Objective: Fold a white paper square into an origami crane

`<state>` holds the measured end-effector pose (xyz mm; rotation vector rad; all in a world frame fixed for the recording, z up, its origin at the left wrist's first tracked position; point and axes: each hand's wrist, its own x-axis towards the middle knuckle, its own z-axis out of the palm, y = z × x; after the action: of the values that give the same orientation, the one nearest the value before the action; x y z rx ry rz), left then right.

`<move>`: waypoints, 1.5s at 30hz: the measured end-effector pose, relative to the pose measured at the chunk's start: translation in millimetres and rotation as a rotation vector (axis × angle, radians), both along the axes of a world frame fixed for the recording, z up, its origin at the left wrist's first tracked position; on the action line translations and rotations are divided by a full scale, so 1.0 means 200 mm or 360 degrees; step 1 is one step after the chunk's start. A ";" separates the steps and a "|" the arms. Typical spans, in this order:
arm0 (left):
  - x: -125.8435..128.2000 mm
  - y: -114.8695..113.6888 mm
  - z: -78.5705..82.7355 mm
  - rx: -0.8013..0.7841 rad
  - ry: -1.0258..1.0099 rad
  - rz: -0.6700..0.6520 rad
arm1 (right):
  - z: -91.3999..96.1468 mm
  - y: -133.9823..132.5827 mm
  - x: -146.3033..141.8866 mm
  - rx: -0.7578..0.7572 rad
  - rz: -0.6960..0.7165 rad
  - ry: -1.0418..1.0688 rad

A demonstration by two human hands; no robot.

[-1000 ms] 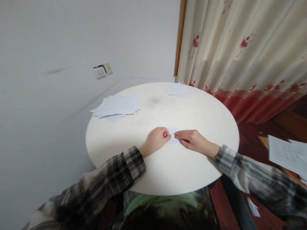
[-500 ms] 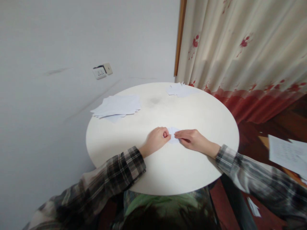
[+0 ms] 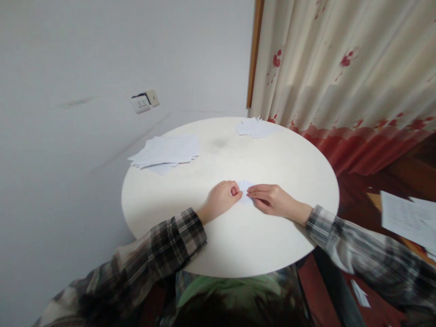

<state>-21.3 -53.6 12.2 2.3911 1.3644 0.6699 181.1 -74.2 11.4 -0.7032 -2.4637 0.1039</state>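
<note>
A small piece of white paper lies on the round white table, between my two hands and partly covered by them. My left hand is closed with its fingers curled, thumb and forefinger at the paper's left edge. From the other side, my right hand presses its thumb and fingertips together on the paper's right part. Faint creases show in the paper; its exact folded shape is hidden under the fingers.
A stack of white sheets lies at the table's left back, and smaller white paper pieces at the far edge. Written sheets rest on a lower surface at right. A wall socket and patterned curtain stand behind.
My hands hold almost the same place on the small paper, with only a tiny shift of the fingers. The view has moved very slightly.
</note>
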 end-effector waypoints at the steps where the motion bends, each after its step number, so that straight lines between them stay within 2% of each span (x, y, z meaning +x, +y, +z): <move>1: 0.00 0.00 0.00 0.0004 0.0003 0.0000 | 0.00 0.00 0.00 0.0001 -0.0001 -0.0002; 13: 0.01 -0.01 0.02 -0.0021 0.0038 0.0020 | 0.02 -0.01 -0.02 0.0036 -0.0058 -0.0167; 21: -0.02 0.01 0.05 -0.0049 0.0294 0.0103 | 0.01 -0.01 -0.01 0.0068 -0.0048 -0.0232; 27: -0.04 0.02 0.07 -0.0122 0.0388 0.0089 | 0.00 -0.01 -0.01 0.0074 -0.0037 -0.0240; 36: -0.10 0.04 0.03 -0.0039 0.0354 0.0106 | 0.00 -0.01 0.01 0.0060 -0.0038 -0.0266; 45: -0.13 0.05 -0.01 0.0000 0.0120 0.0048 | 0.00 -0.01 0.02 0.0044 -0.0037 -0.0260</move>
<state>-48.2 -42.6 9.7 2.4229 1.4331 0.5934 184.5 -75.2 12.1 -0.7547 -2.6057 0.0034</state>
